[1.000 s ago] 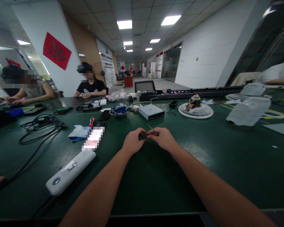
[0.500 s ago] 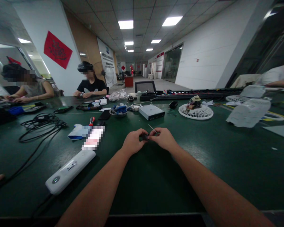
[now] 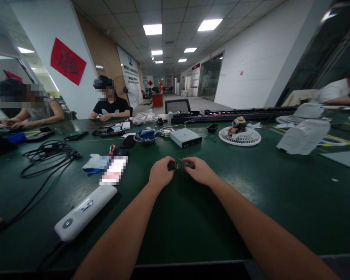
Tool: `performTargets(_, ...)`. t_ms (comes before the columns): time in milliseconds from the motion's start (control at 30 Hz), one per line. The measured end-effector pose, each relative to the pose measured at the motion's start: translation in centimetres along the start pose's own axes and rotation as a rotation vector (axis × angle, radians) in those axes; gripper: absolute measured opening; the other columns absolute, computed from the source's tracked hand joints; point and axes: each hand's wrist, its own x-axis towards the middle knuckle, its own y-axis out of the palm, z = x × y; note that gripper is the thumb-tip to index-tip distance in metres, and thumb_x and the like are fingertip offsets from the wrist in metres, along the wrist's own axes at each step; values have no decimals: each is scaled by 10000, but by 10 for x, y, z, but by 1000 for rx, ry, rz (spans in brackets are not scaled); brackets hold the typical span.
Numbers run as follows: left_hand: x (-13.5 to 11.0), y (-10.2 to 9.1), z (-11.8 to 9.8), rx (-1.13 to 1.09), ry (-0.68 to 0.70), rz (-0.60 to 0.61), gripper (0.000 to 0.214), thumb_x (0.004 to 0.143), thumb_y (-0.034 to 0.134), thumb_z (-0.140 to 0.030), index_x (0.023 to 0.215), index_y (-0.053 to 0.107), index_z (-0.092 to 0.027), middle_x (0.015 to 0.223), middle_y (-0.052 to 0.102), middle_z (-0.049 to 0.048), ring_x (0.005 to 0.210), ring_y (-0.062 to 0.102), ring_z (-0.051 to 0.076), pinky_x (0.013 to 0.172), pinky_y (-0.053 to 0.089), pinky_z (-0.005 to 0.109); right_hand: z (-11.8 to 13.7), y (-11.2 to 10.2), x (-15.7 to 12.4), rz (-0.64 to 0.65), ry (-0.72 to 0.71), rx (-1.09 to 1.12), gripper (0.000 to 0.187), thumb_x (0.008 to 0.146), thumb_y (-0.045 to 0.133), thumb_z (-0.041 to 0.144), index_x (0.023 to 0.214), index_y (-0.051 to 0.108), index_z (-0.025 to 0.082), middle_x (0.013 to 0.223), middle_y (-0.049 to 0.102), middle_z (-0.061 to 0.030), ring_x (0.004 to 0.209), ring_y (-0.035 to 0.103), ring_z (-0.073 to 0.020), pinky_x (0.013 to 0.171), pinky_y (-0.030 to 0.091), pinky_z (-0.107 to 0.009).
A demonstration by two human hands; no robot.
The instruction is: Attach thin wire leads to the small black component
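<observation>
My left hand (image 3: 160,173) is closed, pinching a small dark cylindrical part (image 3: 172,166) between thumb and fingertips; its end faces right. In my right hand (image 3: 202,171) the fingers are closed around a thin metal rod (image 3: 182,160), whose tip points up and left toward the dark part. A small gap separates the rod from the part. Both hands are held over the green tabletop (image 3: 189,217). Just beyond them lies a grey optical disc drive (image 3: 186,137). What the rod belongs to is hidden inside my right hand.
A white fan grille (image 3: 239,137) stands right of the drive, a white plastic housing (image 3: 305,136) farther right. On the left lie a long white device (image 3: 86,213), a pixelated phone, a cloth glove (image 3: 95,162), a red-handled screwdriver (image 3: 112,149) and coiled black cable (image 3: 49,155). Other people sit around.
My hands have moved apart: the left has shifted slightly left with the dark part. The rod in my right hand has tilted lower, its tip now more to the left.
</observation>
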Motion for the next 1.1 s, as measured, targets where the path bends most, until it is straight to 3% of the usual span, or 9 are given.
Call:
performTargets(133, 2, 0, 7, 11, -106, -28, 280, 714, 692, -125, 970, 646, -228, 951, 712, 35, 878, 656, 201, 767, 494, 303, 0, -9, -2, 47, -87, -158, 298, 856, 538, 167, 1089, 716, 220, 1048, 713, -50, 916, 640, -185, 832, 478, -301)
performTargets(267, 1, -1, 6, -37, -55, 20, 279, 719, 702, -131, 977, 649, -226, 972, 708, 38, 904, 657, 197, 779, 500, 292, 1, -9, -3, 87, -114, -207, 288, 843, 554, 180, 1056, 735, 250, 1011, 730, -25, 887, 653, -192, 814, 484, -305)
performTargets(400, 0, 0, 3, -41, -2, 37, 250, 735, 688, -138, 967, 660, -225, 972, 704, 35, 895, 651, 192, 766, 498, 289, 2, -8, -4, 49, -90, -277, 279, 821, 562, 172, 1005, 757, 249, 1006, 736, -32, 893, 655, -207, 825, 479, -315)
performTargets(567, 0, 0, 4, -25, 36, 0, 258, 719, 664, -104, 949, 657, -220, 957, 701, 22, 879, 639, 180, 760, 487, 282, 3, -9, -5, 117, -59, -131, 277, 799, 571, 174, 988, 762, 241, 906, 748, -16, 815, 665, -172, 784, 492, -271)
performTargets(667, 0, 0, 4, -34, 78, 19, 263, 724, 641, -96, 954, 663, -221, 964, 700, 21, 887, 634, 178, 769, 485, 282, 2, -9, -4, 76, 19, -155, 273, 782, 571, 169, 954, 772, 236, 905, 750, -26, 846, 667, -186, 795, 488, -282)
performTargets(833, -1, -2, 1, -22, 116, 23, 258, 711, 614, -73, 921, 665, -214, 949, 697, 21, 873, 631, 182, 766, 483, 288, 0, -6, -2, 126, 15, -113, 281, 768, 575, 167, 957, 772, 235, 887, 748, -24, 797, 661, -173, 761, 487, -268)
performTargets(967, -1, -3, -3, 0, 113, 50, 258, 718, 624, -89, 934, 672, -220, 953, 699, 23, 877, 632, 187, 800, 482, 306, 4, -7, -3, 65, 18, -237, 290, 743, 570, 146, 923, 778, 239, 957, 739, -38, 861, 651, -188, 787, 467, -276)
performTargets(1100, -1, -1, -3, 13, 99, 46, 249, 725, 628, -95, 935, 668, -223, 968, 698, 25, 879, 633, 187, 805, 486, 310, 12, -13, -7, 79, 71, -314, 239, 755, 572, 208, 873, 774, 256, 868, 733, -35, 783, 645, -190, 713, 449, -276)
